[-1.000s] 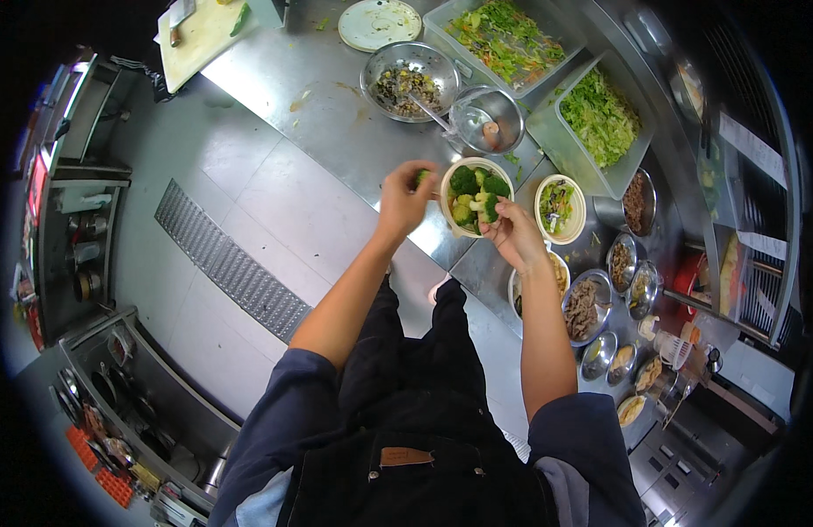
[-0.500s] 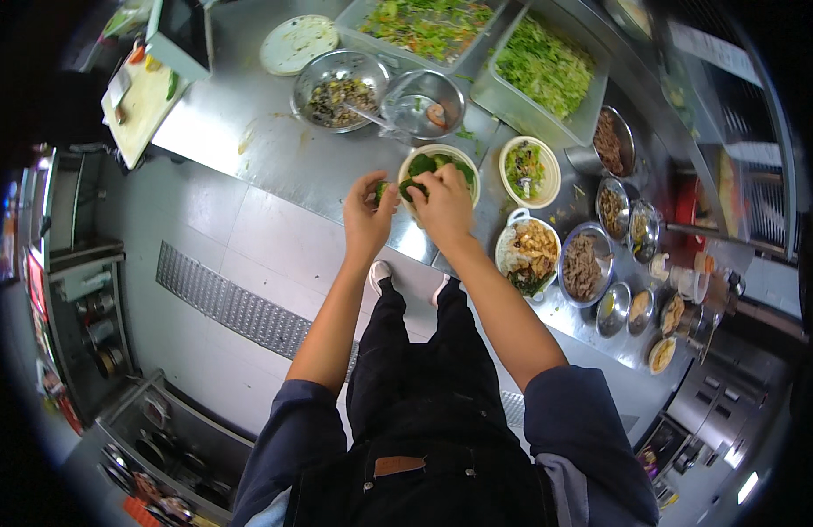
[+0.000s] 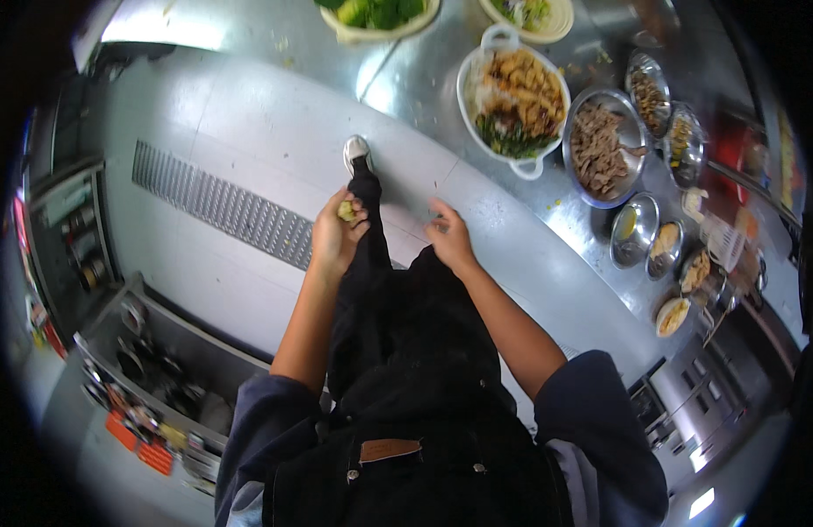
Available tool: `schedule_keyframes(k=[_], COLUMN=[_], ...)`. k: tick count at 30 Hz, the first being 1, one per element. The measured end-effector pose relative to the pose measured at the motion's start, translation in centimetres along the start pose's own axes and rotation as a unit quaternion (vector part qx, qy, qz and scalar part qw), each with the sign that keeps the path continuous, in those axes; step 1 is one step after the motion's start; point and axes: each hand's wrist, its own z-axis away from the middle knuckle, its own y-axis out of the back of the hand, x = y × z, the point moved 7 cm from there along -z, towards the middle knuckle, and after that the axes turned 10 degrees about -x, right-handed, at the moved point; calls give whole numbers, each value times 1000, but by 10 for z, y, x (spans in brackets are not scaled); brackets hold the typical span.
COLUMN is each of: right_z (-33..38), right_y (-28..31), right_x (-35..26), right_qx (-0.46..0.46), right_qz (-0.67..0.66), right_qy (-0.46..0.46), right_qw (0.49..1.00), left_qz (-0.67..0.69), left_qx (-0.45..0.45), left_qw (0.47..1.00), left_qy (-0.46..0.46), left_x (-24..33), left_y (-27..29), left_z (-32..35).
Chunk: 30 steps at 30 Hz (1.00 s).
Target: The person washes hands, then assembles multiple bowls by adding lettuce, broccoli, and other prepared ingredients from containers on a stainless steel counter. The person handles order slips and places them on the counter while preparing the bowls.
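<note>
My left hand (image 3: 338, 230) is closed on a small yellow-green broccoli piece (image 3: 346, 211), held above the floor in front of my body. To its right, my right hand (image 3: 448, 235) holds nothing that shows; its index finger stretches out and the others are loosely bent, apart. Both hands are away from the counter. At the top edge a pale round bowl (image 3: 384, 33) of green broccoli is partly cut off. Nearer stands a white two-handled dish (image 3: 466, 105) with rice, browned pieces in sauce and dark greens.
The steel counter (image 3: 512, 189) runs diagonally down the right side. On it stand a bowl of sliced meat (image 3: 599, 145), several small steel bowls (image 3: 635, 230) and a pale bowl of salad (image 3: 534, 37). A metal floor grate (image 3: 217, 202) and one shoe (image 3: 356, 154) lie below.
Both hands have come back from the broccoli bowl toward my body and moved apart, the left keeping a broccoli piece. The view has tilted down, so the bowls sit higher in it.
</note>
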Motion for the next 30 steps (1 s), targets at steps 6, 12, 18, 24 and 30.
schedule_keyframes(k=[6,12,18,24,30], right_z=[5,10,-8,-2,13], right_y=[175,230,242,234,191], right_x=[130,153,174,175,188], right_qx=[119,155,184,181,103], right_qz=[-640,-623,-648,-599,-526], right_qy=[2,-6,40,15,-49], right_qw=[759,767,738,780,843], left_qz=[108,167,127,114,122], left_qx=[-1,-21,26,72,90], left_qw=[994,983,992,987,981], left_qy=[31,70,2,-83,-122], left_x=[-186,-275,-262,-233,-243], left_y=[-6,-30,46,153,209], left_z=[-21,53,96,147,186])
